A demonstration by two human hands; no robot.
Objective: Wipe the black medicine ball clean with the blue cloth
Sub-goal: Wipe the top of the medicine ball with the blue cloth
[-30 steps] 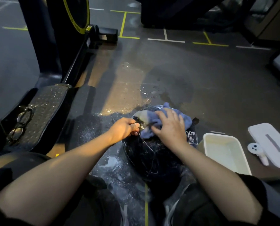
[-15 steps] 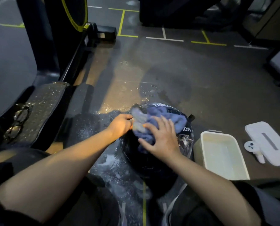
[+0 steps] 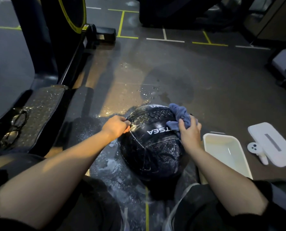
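Head view, looking down at a wet floor [image 3: 180, 67] marked with yellow and white tape lines. At 9 o'clock, glasses [image 3: 15, 126] lie on the studded footplate [image 3: 38, 114] of a dark machine [image 3: 55, 39] that rises toward 11 o'clock. The left hand [image 3: 116, 127], fingers curled, pinches the ball [image 3: 153, 144] at a seam on its left upper edge. The ball, black and glistening with droplets, sits on the floor at picture centre, between the person's knees, with white lettering reading upside down on its top panel. The right hand [image 3: 189, 132] grasps the bunched blue cloth [image 3: 180, 118] and presses it against the ball's upper right side, at about 1 o'clock on the ball; part of the cloth covers the end of the lettering. Just beside the ball at 3 o'clock stands a white tub [image 3: 225, 155]; whether they touch cannot be told. Further right, a white lid [image 3: 272, 144] lies flat, with a small white sprayer [image 3: 257, 151] touching its left edge. At 2 o'clock, near the frame edge, stands a grey device [image 3: 285, 65].
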